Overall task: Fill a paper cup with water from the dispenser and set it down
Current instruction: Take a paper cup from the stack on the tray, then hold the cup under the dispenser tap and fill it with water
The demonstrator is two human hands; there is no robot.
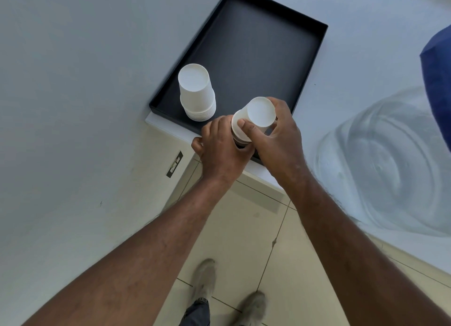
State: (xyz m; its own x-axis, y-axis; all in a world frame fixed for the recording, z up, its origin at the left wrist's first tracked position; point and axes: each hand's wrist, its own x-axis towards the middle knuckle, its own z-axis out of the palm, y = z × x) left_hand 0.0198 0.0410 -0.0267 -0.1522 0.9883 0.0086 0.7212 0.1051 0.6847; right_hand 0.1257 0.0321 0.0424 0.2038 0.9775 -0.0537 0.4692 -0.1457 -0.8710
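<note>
Paper cup (258, 113), upside down with its flat base toward the camera, sits at the top of a short stack at the near edge of the black tray (263, 57); the right hand (275, 140) pinches it, thumb on the near wall and fingers curled round the far side of the base; the left hand (219, 147) is wrapped round the lower cups of that stack (240, 140), which shows only as a few rims between the two hands; a second stack of cups (197, 93), also inverted, stands untouched in the tray's near left corner, apart from the hands; the tray rests on a pale counter (353, 32), and to the tray's right lies the clear, ribbed bottle of the dispenser (390, 159) under a blue cap or cover (439, 81), its tap not visible from here; judging by the grips, the step in hand is freeing one cup from the stack, so filling has not begun; the likeliest fault is two cups coming away together, since nested paper rims cling and the thumb bears close to the seam between them; a tight squeeze could also dent the thin wall and leave a cup that buckles when full; if the left hand slackens, the lower cups may lift with the top one and tumble off the tray's near edge onto the tiled floor (244, 240); whether the cup is already loose I cannot tell.
</note>
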